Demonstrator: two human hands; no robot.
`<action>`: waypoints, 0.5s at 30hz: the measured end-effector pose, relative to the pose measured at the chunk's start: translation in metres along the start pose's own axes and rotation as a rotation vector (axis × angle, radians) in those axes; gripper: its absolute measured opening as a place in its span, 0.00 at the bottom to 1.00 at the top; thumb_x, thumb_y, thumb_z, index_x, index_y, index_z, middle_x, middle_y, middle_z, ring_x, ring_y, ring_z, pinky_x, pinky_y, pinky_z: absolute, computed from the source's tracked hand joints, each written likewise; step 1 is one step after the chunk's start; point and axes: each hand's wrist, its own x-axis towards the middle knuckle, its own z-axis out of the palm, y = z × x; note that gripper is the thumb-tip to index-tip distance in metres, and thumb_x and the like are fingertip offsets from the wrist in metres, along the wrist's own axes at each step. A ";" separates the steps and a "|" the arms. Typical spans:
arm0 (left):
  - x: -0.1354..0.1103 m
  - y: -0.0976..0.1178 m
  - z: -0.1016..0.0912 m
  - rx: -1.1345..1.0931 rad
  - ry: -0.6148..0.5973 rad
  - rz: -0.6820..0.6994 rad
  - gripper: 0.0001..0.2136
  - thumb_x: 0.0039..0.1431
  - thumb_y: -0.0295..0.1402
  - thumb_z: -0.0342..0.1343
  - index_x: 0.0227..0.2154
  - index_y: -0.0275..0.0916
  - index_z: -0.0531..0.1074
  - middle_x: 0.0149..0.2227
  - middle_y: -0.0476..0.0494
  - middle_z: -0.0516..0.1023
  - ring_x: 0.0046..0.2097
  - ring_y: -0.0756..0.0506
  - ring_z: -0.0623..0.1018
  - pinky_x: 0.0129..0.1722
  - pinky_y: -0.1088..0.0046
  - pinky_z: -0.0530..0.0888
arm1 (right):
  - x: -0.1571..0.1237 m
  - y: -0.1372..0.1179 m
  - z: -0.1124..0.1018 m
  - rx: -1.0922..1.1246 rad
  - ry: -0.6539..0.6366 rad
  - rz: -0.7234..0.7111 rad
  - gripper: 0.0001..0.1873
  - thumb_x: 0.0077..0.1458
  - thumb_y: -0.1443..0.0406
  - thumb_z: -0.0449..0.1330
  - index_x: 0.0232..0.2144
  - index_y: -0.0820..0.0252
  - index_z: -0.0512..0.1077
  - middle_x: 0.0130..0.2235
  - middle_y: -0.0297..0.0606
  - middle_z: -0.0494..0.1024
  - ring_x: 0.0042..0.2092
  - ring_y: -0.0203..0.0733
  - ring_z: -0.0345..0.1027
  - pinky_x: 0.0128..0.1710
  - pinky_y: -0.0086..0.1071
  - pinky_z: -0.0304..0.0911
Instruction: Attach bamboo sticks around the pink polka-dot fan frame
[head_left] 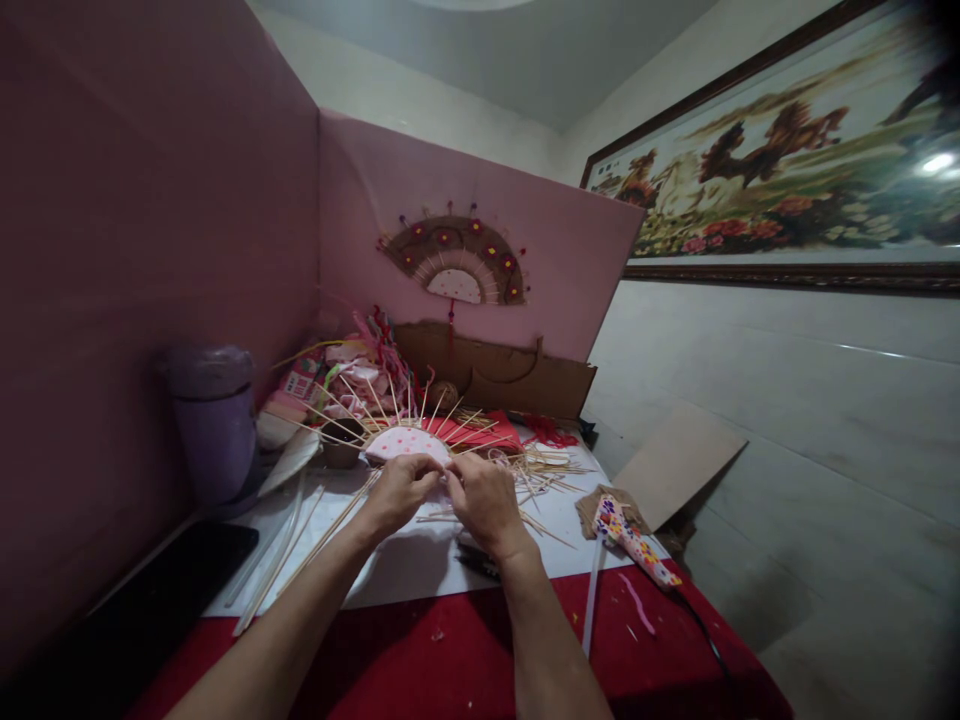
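Note:
A half-round white piece with pink dots and thin wooden sticks fanning out from its curved edge, a stick fan (397, 440), is in front of me above the white sheet. My left hand (405, 492) is closed in a pinch at its lower edge. Right beside it, my right hand (486, 502) pinches at the fan's lower right corner, thumbs and fingertips of both hands nearly meeting. The fingers hide that corner, and any small piece between the fingertips cannot be made out.
A finished fan (465, 255) hangs on the pink board behind. Loose sticks (551, 470) lie at right, near a flower-patterned glue gun (636, 542) with its cord. At left are a purple lidded container (215, 425), a black phone-like slab (187, 565) and clear glue sticks (266, 545).

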 end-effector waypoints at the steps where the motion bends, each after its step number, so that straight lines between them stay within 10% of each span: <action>1: -0.001 0.000 -0.001 0.027 -0.006 0.023 0.08 0.47 0.29 0.49 0.22 0.35 0.74 0.22 0.48 0.72 0.26 0.50 0.68 0.28 0.76 0.62 | 0.000 0.000 0.000 -0.014 -0.006 -0.013 0.07 0.55 0.66 0.51 0.32 0.58 0.70 0.34 0.37 0.75 0.35 0.38 0.67 0.32 0.29 0.51; 9: -0.002 0.009 0.000 -0.197 -0.058 -0.049 0.07 0.46 0.31 0.51 0.20 0.34 0.71 0.17 0.52 0.65 0.21 0.53 0.62 0.22 0.77 0.58 | 0.001 -0.003 -0.002 0.016 0.040 -0.026 0.03 0.51 0.67 0.53 0.29 0.58 0.67 0.31 0.33 0.73 0.33 0.36 0.64 0.31 0.28 0.49; 15: -0.003 0.015 -0.001 -0.428 -0.080 -0.276 0.10 0.45 0.37 0.56 0.23 0.34 0.71 0.13 0.57 0.59 0.16 0.56 0.54 0.16 0.78 0.48 | 0.005 0.005 -0.003 0.086 0.271 0.279 0.07 0.52 0.67 0.50 0.24 0.59 0.66 0.27 0.34 0.70 0.30 0.36 0.61 0.30 0.28 0.50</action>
